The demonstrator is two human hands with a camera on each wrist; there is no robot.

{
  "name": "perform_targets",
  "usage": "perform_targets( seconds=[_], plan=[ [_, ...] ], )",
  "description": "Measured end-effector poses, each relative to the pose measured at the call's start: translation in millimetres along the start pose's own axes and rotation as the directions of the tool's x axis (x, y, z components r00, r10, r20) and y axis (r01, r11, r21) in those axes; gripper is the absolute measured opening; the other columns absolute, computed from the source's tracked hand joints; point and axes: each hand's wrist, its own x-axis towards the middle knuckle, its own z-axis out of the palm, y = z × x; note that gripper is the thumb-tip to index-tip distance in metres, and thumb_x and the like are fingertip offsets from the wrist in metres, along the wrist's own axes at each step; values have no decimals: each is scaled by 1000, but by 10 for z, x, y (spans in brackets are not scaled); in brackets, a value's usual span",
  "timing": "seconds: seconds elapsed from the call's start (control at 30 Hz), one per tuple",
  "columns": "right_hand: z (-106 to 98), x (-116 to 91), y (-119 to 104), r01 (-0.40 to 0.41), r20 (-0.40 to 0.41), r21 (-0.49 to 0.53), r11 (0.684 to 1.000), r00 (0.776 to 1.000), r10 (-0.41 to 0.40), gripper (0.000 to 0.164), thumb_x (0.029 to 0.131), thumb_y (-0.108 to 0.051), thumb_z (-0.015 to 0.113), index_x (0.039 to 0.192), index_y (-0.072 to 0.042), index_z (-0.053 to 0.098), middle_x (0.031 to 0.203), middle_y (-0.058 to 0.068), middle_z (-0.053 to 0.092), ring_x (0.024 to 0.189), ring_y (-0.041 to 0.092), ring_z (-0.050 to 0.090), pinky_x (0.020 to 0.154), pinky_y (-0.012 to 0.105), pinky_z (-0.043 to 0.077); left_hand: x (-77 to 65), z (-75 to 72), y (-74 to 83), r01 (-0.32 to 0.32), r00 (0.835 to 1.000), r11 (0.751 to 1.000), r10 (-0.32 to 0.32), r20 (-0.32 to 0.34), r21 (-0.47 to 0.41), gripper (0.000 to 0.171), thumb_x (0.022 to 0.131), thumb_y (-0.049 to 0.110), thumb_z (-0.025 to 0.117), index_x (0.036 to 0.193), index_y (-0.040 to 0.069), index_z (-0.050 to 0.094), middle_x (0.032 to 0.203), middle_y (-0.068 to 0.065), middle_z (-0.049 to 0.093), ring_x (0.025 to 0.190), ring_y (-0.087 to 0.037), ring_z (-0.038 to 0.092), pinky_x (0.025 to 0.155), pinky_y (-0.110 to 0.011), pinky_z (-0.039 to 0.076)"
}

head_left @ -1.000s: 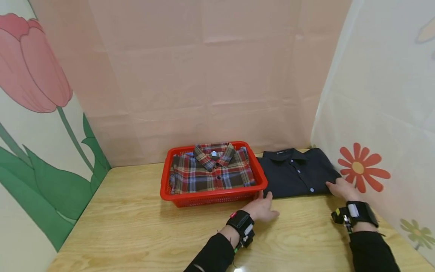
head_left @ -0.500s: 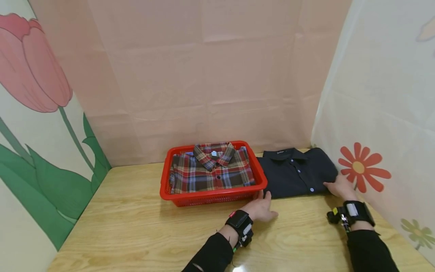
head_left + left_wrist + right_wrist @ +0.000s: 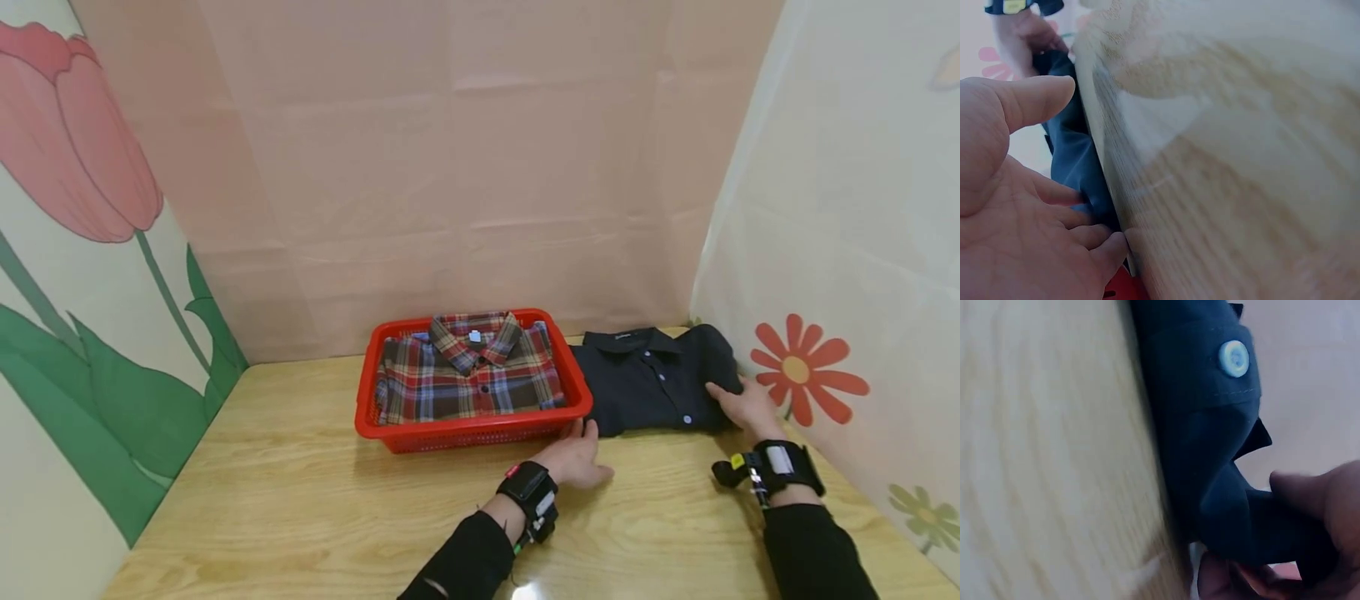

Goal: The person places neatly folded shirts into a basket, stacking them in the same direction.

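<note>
A folded dark navy button-up shirt (image 3: pixel 633 392) lies on the table beside a red basket. At its right end, my right hand (image 3: pixel 752 410) grips the fabric, thumb on top and fingers underneath, as the right wrist view shows; the shirt (image 3: pixel 1197 444) bunches and lifts there. My left hand (image 3: pixel 573 462) is at the shirt's front left corner, just below the basket's corner. The left wrist view has its thumb held apart and its fingertips (image 3: pixel 1110 250) tucked against the shirt's lower edge, partly hidden by it.
The red plastic basket (image 3: pixel 472 427) overlaps the navy shirt's left end in the head view. Inside it is a folded plaid shirt (image 3: pixel 465 396). A pink sheet (image 3: pixel 450 167) hangs behind the wooden table (image 3: pixel 285 483), with flower-printed sheets on both sides.
My right hand has shifted slightly left, drawing the navy shirt's right end inward so it puffs up and bunches. The left hand has hardly moved. The basket stays in place.
</note>
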Motion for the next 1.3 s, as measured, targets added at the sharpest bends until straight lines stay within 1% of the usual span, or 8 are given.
perform_targets(
  seconds=[0.23, 0.4, 0.5, 0.8, 0.97, 1.07, 1.2, 1.3],
  plan=[
    [-71, -25, 54, 175, -158, -205, 963, 965, -209, 49, 88, -5, 40, 134, 9, 49, 122, 43, 49, 100, 58, 48, 85, 65, 38, -161, -53, 82, -46, 998, 999, 45, -36, -9, 81, 95, 51, 56, 158, 21, 16, 164, -2, 14, 152, -20, 16, 121, -31, 23],
    [-194, -72, 20, 164, -132, -231, 959, 971, -198, 50, 86, -5, 38, 133, 7, 51, 123, 40, 50, 96, 53, 50, 74, 58, 43, -283, -26, 189, -19, 991, 997, 9, -134, -80, 81, 94, 53, 56, 158, 19, 19, 163, -7, 18, 148, -23, 26, 116, -33, 33],
    [-231, -99, -9, 193, -121, -243, 951, 966, -227, 49, 87, -5, 38, 132, 5, 53, 122, 37, 53, 93, 49, 53, 67, 51, 43, -250, 22, 224, 14, 977, 984, -51, -206, -177, 85, 93, 54, 59, 158, 19, 18, 159, -13, 26, 134, -25, 47, 99, -33, 49],
    [-278, -130, -98, 260, -283, -266, 928, 900, -333, 26, 91, -11, 43, 81, -6, 66, 80, 19, 58, 71, 35, 51, 56, 33, 32, -117, 15, 315, -20, 935, 877, -154, -319, -480, 64, 94, 45, 61, 142, 5, 46, 138, -8, 58, 127, -22, 52, 106, -37, 43],
    [-305, -135, -99, 197, -239, -248, 948, 936, -257, 33, 95, -20, 42, 103, 1, 66, 103, 30, 61, 87, 44, 55, 63, 40, 40, -63, 5, 347, -40, 912, 781, -226, -342, -623, 61, 94, 41, 61, 141, 4, 49, 142, -10, 54, 133, -25, 47, 111, -41, 38],
    [-317, -134, -92, 114, -162, -220, 969, 975, -152, 59, 97, -40, 46, 127, 10, 52, 124, 38, 51, 103, 51, 51, 75, 52, 46, -40, 13, 350, -47, 909, 736, -248, -334, -675, 62, 95, 38, 61, 147, 7, 44, 151, -8, 44, 139, -24, 40, 116, -42, 33],
    [-317, -133, -67, -5, -76, -231, 973, 997, -13, 97, 91, -63, 52, 134, 22, 34, 126, 45, 41, 103, 53, 48, 82, 58, 46, -33, 28, 335, -56, 917, 700, -245, -314, -711, 65, 96, 36, 60, 152, 13, 37, 157, -4, 35, 144, -21, 33, 118, -43, 28],
    [-312, -134, -24, -37, -34, -246, 968, 999, 30, 90, 90, -51, 61, 127, 26, 35, 115, 43, 44, 92, 47, 49, 74, 50, 47, -39, 45, 314, -58, 924, 695, -235, -302, -717, 64, 96, 36, 60, 153, 17, 36, 158, -2, 35, 145, -21, 31, 119, -44, 27]
  ],
)
